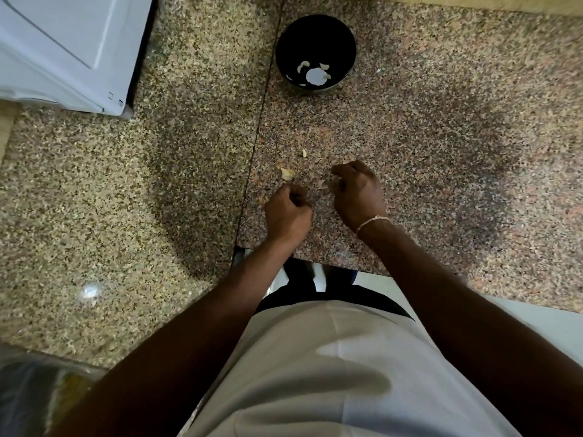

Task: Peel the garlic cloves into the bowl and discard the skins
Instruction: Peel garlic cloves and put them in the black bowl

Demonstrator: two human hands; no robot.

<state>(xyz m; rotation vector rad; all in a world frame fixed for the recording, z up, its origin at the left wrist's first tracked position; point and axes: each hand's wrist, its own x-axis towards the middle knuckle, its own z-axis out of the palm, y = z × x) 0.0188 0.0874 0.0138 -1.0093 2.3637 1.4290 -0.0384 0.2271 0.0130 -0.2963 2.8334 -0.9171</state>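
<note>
**Op:** Looking down at the counter (441, 137) now. Both hands low, near the front edge. Left hand (288, 212) is curled into a fist, knuckles up; can't tell if there's a clove or skin inside, nothing shows. Right hand (358, 192) also curled, fingertips down on the stone, just beside a pale skin (321, 183). Looks like it's pinching or scraping at scraps, but what it's got, if anything, I can't tell.

**Sup:** Where's the garlic?

**Op:** Bowl (315, 52) sits at the back, well apart from the hands. A few peeled cloves (303, 67) in the bottom, plus a bright glare spot, so can't count exactly. On the counter betw. hands and bowl: one bigger scrap (287, 174) and a small bit (304, 152). Prob. skins, but the bigger one could be an unpeeled clove, too small to be sure.

**Sup:** Stage?

**Op:** My guess: peeling's mostly done, this is skin cleanup. No bin in view.

**Sup:** Risks?

**Op:** Few. 1) Skins are light and papery, so a quick sweep w/ curled fingers could flick them off the front edge, which is right by the wrists. 2) Speckled stone hides pale flakes; easy to leave some behind. 3) If that bigger scrap is a clove, it may get tossed w/ the skins. 4) Bowl's a long reach away, so anything carried over it could drop skin onto the cloves.
</note>
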